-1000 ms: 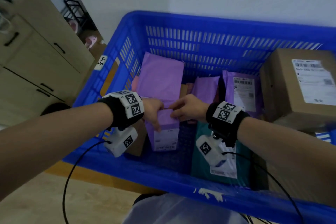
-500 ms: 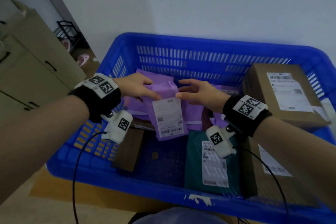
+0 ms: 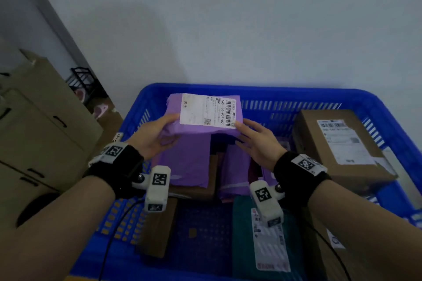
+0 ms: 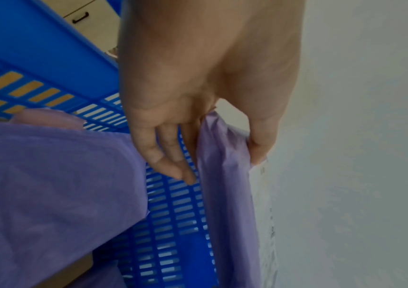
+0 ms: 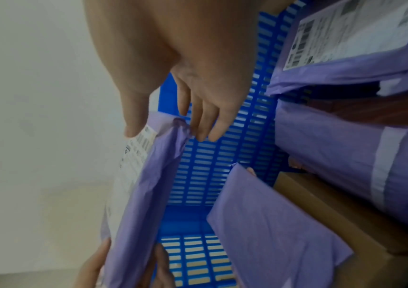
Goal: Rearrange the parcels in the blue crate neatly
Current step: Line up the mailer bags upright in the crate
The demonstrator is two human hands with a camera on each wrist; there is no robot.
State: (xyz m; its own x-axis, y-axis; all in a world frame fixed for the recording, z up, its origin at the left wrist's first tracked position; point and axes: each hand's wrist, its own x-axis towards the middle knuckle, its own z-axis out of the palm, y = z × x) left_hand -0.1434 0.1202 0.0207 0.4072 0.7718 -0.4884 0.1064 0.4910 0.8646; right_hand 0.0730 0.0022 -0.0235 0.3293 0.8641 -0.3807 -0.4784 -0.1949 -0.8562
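From the head camera, both hands hold a purple mailer parcel point(image 3: 203, 116) up above the far end of the blue crate point(image 3: 262, 93), its white shipping label facing the camera. The left hand point(image 3: 150, 137) pinches the parcel's left edge, and the right hand point(image 3: 258, 141) pinches the right edge at the label's corner. The parcel's long axis runs left to right between them, so neither hand is nearer. Below it a second purple mailer point(image 3: 187, 162) lies across a flat brown box, with a teal mailer point(image 3: 269, 242) nearer the person and a cardboard box point(image 3: 340, 146) at the right.

In the left wrist view, the left hand point(image 4: 198, 101) has its thumb on the outer face of the purple mailer parcel point(image 4: 225, 175) and its fingers point(image 4: 170, 155) behind it. The slatted wall of the blue crate point(image 4: 173, 214) lies directly beyond.

In the right wrist view, the right hand point(image 5: 185, 81) clamps the purple mailer parcel point(image 5: 148, 185) between thumb and fingers at its corner. The parcel hangs just in front of the crate's far wall, with open floor under it. My judgement is that the coming move is straight down into that gap, keeping the long axis parallel to the wall.
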